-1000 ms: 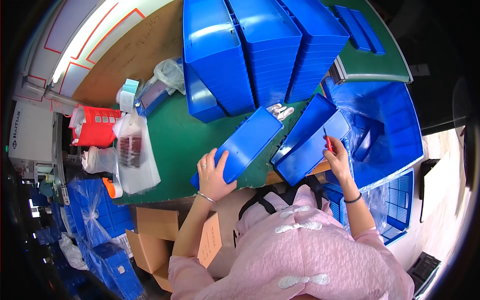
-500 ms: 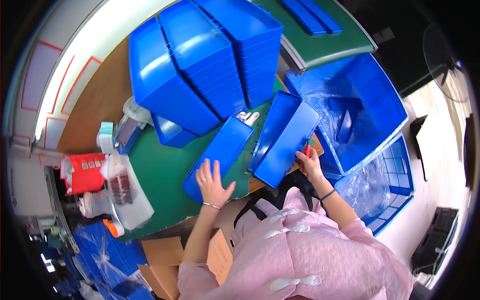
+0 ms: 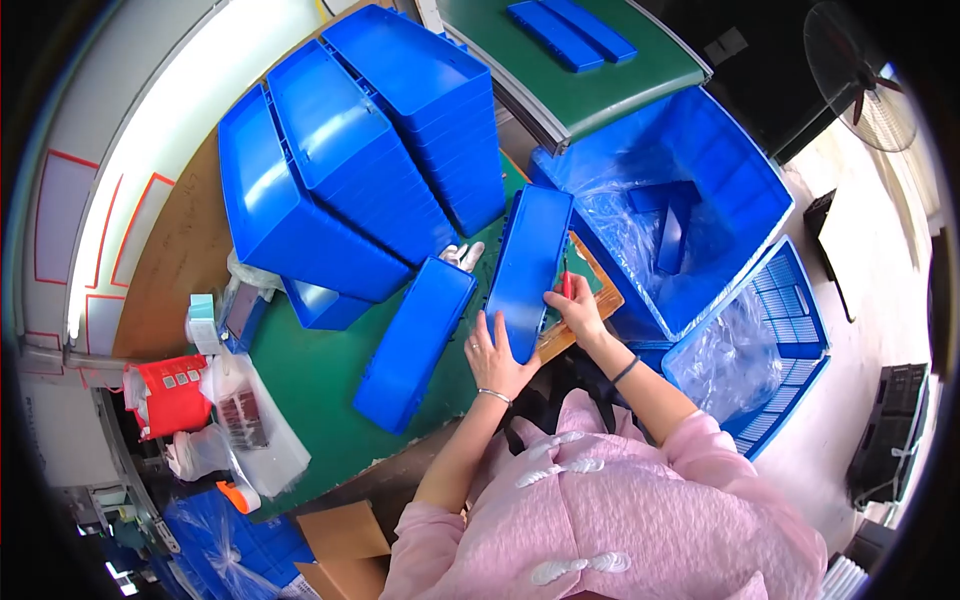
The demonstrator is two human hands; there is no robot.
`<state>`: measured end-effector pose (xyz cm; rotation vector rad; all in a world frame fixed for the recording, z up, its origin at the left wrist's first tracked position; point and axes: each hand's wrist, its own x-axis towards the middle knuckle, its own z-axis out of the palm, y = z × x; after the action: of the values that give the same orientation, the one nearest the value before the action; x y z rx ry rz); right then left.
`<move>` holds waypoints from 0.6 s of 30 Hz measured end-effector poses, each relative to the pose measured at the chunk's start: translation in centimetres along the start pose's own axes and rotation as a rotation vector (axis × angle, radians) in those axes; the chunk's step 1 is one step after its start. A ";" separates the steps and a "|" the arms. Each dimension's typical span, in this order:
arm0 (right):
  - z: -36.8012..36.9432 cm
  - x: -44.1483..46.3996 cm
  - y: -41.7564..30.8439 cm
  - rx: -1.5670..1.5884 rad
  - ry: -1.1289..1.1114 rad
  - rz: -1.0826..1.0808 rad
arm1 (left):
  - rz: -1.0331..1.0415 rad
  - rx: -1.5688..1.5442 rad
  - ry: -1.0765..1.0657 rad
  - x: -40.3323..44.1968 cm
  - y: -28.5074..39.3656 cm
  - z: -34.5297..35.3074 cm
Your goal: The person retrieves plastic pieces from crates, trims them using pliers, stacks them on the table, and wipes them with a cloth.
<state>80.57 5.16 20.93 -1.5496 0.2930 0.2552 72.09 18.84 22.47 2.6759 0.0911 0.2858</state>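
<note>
My left hand [image 3: 497, 362] has its fingers spread against the lower end of a long blue tray [image 3: 533, 245] at the table's right part. At that tray's right edge, my right hand [image 3: 578, 308] is closed round a small red-handled tool [image 3: 567, 285], whose tip cannot be made out. To the left, a second blue tray [image 3: 418, 340] lies slanted on the green table [image 3: 300, 375], touched by neither hand. A white glove [image 3: 463, 256] lies between this tray and the tall stacks.
Tall stacks of blue trays [image 3: 340, 150] stand behind. A large blue bin [image 3: 690, 130] with plastic film is at right, above a blue basket [image 3: 790, 350]. A red bag [image 3: 172, 395] and orange tape [image 3: 238, 497] are left. An open carton [image 3: 345, 530] stands below.
My left hand has left the left tray and moved right to the other one. The two pieces seen apart on the right now show as one closed tray. The view has shifted.
</note>
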 end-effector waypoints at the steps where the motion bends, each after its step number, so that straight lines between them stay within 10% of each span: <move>1: 0.1 0.6 0.7 -0.030 -0.023 0.052 | 0.005 0.040 0.050 0.1 -0.3 0.0; 6: 0.6 0.1 1.0 0.048 -0.068 0.095 | -0.252 -0.348 0.125 -4.5 -2.5 -1.8; 10: 1.6 1.3 2.2 -0.030 -0.161 0.111 | -1.247 -1.446 -0.071 -9.6 -7.2 -3.7; 18: -1.4 0.4 2.4 -0.007 -0.309 0.128 | -1.138 -1.606 0.405 -6.5 -12.0 -5.2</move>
<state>80.07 3.80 18.54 -1.4755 0.1480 0.5902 64.42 31.11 20.63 0.7165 0.9574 0.2905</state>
